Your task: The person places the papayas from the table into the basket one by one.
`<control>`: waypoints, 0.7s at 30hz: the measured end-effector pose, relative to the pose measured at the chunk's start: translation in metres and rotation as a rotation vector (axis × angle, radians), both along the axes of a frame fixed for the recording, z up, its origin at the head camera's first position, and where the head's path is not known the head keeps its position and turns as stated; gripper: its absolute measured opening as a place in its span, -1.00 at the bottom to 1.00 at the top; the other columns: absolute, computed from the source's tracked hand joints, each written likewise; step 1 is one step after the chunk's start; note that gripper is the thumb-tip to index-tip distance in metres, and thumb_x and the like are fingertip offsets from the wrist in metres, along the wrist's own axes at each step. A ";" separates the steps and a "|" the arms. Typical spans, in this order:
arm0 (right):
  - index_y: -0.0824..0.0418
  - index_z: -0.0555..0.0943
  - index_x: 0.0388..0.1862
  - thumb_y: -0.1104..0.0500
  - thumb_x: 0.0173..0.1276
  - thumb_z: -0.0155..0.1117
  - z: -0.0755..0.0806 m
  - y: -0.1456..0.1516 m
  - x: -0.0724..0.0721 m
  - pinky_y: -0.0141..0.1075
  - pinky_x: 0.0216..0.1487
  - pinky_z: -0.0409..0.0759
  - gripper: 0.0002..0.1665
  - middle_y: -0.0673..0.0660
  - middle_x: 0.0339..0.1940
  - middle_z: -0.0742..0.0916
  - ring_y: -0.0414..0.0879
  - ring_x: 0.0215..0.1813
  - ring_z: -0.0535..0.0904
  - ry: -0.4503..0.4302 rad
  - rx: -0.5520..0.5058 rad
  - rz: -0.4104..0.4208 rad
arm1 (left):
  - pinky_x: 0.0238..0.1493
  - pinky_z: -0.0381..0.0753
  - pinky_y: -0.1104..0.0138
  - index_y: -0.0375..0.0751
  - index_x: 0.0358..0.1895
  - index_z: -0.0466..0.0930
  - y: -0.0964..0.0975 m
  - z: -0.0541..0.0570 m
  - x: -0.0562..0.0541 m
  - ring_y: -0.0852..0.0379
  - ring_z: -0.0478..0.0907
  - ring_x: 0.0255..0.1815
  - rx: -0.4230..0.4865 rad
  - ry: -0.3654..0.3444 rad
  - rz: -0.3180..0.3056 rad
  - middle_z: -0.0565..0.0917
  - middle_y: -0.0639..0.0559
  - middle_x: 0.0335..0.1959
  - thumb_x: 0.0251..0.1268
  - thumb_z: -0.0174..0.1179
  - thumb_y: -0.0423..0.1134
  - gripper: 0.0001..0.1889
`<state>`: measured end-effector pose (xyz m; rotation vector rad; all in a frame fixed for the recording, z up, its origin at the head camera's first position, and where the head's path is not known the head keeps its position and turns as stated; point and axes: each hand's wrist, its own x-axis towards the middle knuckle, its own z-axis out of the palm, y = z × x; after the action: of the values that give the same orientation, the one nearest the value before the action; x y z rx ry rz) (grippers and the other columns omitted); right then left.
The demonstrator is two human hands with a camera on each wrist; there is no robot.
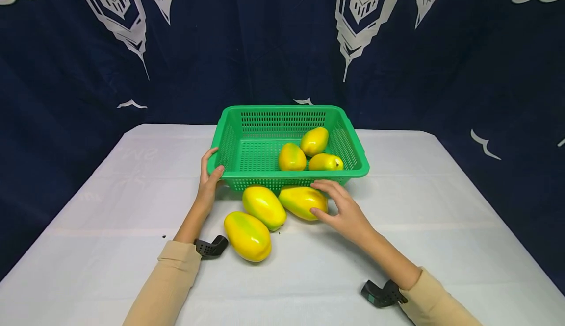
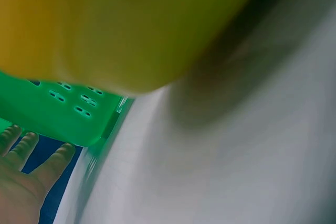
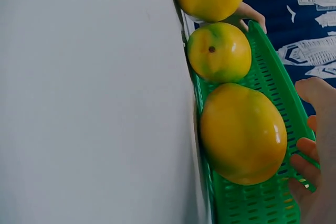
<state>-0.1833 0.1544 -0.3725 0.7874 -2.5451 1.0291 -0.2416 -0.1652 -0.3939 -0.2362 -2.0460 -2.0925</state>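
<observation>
My left hand (image 1: 206, 184) rests on the left side of a green plastic basket (image 1: 293, 174), thumb and fingertips at its rim. Spread fingers (image 2: 50, 166) of that hand show against the basket in the left wrist view. My right hand (image 1: 346, 213) reaches round the right end of a glossy yellow-green papaya-like fruit (image 1: 302, 202) before the basket, thumb below, fingers above. Contact with it is unclear. To its left lie a second such fruit (image 1: 264, 207) and a third (image 1: 248, 237). A large blurred fruit (image 2: 121, 24) fills the left wrist view's top.
Inside the basket, toward its right, sit three similar yellow fruits (image 1: 292, 157). A white cloth covers the table (image 1: 441, 218). Behind it hangs a dark blue curtain (image 1: 247, 46) with white drawings. Black wrist cameras (image 1: 212, 246) sit on both wrists.
</observation>
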 end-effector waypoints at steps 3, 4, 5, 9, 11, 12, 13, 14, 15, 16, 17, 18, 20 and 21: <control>0.09 0.40 0.18 0.12 0.10 0.34 -0.004 0.002 -0.003 -0.03 0.18 0.37 -0.37 0.09 0.21 0.46 0.00 0.27 0.33 -0.009 0.001 0.015 | -0.03 0.33 0.27 0.14 0.37 -0.06 0.000 0.001 0.000 -0.08 0.23 0.11 0.003 -0.003 0.000 0.00 -0.03 0.35 0.22 -0.15 -0.09 -0.39; 0.08 0.40 0.19 0.12 0.09 0.34 -0.006 0.002 -0.004 -0.02 0.19 0.36 -0.36 0.09 0.21 0.45 0.01 0.27 0.33 -0.015 -0.002 0.017 | -0.03 0.33 0.28 0.14 0.37 -0.06 0.000 0.001 0.000 -0.08 0.23 0.12 0.004 -0.004 0.000 0.00 -0.03 0.36 0.22 -0.15 -0.09 -0.39; 0.08 0.40 0.19 0.12 0.09 0.35 -0.007 0.002 -0.004 0.00 0.19 0.35 -0.36 0.10 0.22 0.45 0.02 0.27 0.32 -0.022 -0.004 0.020 | -0.03 0.33 0.28 0.13 0.37 -0.06 0.000 0.001 0.000 -0.08 0.23 0.12 0.005 -0.005 0.000 -0.01 -0.03 0.36 0.22 -0.15 -0.09 -0.39; 0.10 0.37 0.22 0.13 0.08 0.36 -0.012 0.002 -0.007 0.04 0.23 0.30 -0.31 0.13 0.23 0.41 0.05 0.28 0.30 -0.058 -0.025 0.040 | -0.04 0.34 0.29 0.12 0.37 -0.05 0.000 0.001 0.000 -0.10 0.22 0.12 0.010 0.002 -0.002 0.00 -0.03 0.35 0.22 -0.15 -0.10 -0.39; 0.10 0.36 0.23 0.12 0.07 0.36 -0.015 0.002 -0.008 0.05 0.23 0.30 -0.29 0.14 0.24 0.39 0.05 0.28 0.29 -0.079 -0.036 0.048 | -0.05 0.34 0.29 0.12 0.37 -0.06 0.000 0.001 0.000 -0.11 0.22 0.12 0.010 0.006 -0.002 0.00 -0.03 0.35 0.22 -0.16 -0.10 -0.39; 0.10 0.35 0.24 0.12 0.08 0.36 -0.017 0.002 -0.008 0.04 0.22 0.30 -0.29 0.13 0.25 0.38 0.05 0.28 0.29 -0.090 -0.041 0.051 | -0.04 0.34 0.29 0.12 0.37 -0.06 0.000 0.001 0.000 -0.10 0.22 0.12 0.010 0.006 -0.002 0.00 -0.03 0.35 0.22 -0.16 -0.11 -0.39; 0.09 0.34 0.24 0.11 0.08 0.36 -0.018 0.002 -0.009 0.02 0.21 0.32 -0.28 0.13 0.25 0.38 0.04 0.27 0.29 -0.103 -0.046 0.054 | -0.04 0.33 0.29 0.12 0.37 -0.06 0.000 0.001 0.000 -0.09 0.22 0.13 0.010 0.006 -0.002 0.00 -0.03 0.35 0.22 -0.16 -0.11 -0.39; 0.09 0.34 0.25 0.11 0.08 0.36 -0.020 0.002 -0.009 0.01 0.19 0.33 -0.28 0.13 0.25 0.37 0.03 0.27 0.29 -0.116 -0.050 0.055 | -0.03 0.33 0.29 0.12 0.37 -0.06 0.000 0.001 0.000 -0.09 0.21 0.14 0.010 0.004 -0.002 0.00 -0.03 0.35 0.22 -0.15 -0.11 -0.39; 0.09 0.33 0.25 0.11 0.08 0.36 -0.021 0.001 -0.009 -0.01 0.18 0.35 -0.27 0.13 0.25 0.36 0.02 0.26 0.29 -0.128 -0.058 0.057 | -0.02 0.32 0.28 0.11 0.37 -0.06 0.000 0.001 0.000 -0.09 0.21 0.14 0.012 0.003 -0.003 0.00 -0.04 0.35 0.22 -0.15 -0.11 -0.39; 0.08 0.33 0.25 0.11 0.08 0.36 -0.023 0.001 -0.010 -0.02 0.16 0.37 -0.27 0.12 0.24 0.36 0.01 0.25 0.30 -0.140 -0.062 0.054 | -0.01 0.31 0.27 0.11 0.37 -0.06 0.000 0.000 0.000 -0.09 0.20 0.15 0.012 0.002 -0.003 0.00 -0.04 0.35 0.22 -0.15 -0.11 -0.39; 0.08 0.33 0.25 0.12 0.08 0.36 -0.024 0.001 -0.010 -0.04 0.14 0.38 -0.26 0.12 0.24 0.36 0.00 0.24 0.31 -0.150 -0.068 0.053 | 0.00 0.31 0.26 0.11 0.37 -0.06 0.000 0.000 0.000 -0.09 0.20 0.16 0.012 0.001 -0.003 -0.01 -0.04 0.36 0.22 -0.15 -0.11 -0.39; 0.08 0.33 0.25 0.12 0.07 0.37 -0.025 0.002 -0.010 -0.06 0.13 0.39 -0.26 0.11 0.23 0.36 -0.01 0.22 0.31 -0.158 -0.074 0.053 | 0.01 0.30 0.25 0.11 0.37 -0.06 0.000 0.000 0.000 -0.10 0.20 0.16 0.012 0.001 -0.003 -0.01 -0.04 0.36 0.22 -0.15 -0.10 -0.39; 0.08 0.32 0.25 0.13 0.06 0.38 -0.027 0.002 -0.011 -0.11 0.14 0.40 -0.26 0.11 0.21 0.37 -0.04 0.21 0.32 -0.170 -0.089 0.053 | 0.02 0.30 0.21 0.12 0.37 -0.06 0.000 0.000 0.000 -0.11 0.20 0.16 0.014 0.004 -0.003 -0.02 -0.05 0.37 0.22 -0.15 -0.10 -0.39; 0.08 0.32 0.25 0.14 0.05 0.38 -0.028 0.002 -0.011 -0.16 0.13 0.40 -0.25 0.11 0.20 0.37 -0.05 0.20 0.32 -0.175 -0.095 0.054 | 0.03 0.29 0.19 0.12 0.37 -0.06 0.000 0.000 0.000 -0.12 0.20 0.17 0.013 0.005 -0.003 -0.03 -0.05 0.37 0.22 -0.15 -0.10 -0.39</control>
<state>-0.1947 0.1559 -0.4004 0.7749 -2.6079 1.2785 -0.2421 -0.1652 -0.3942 -0.2431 -2.0294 -2.1043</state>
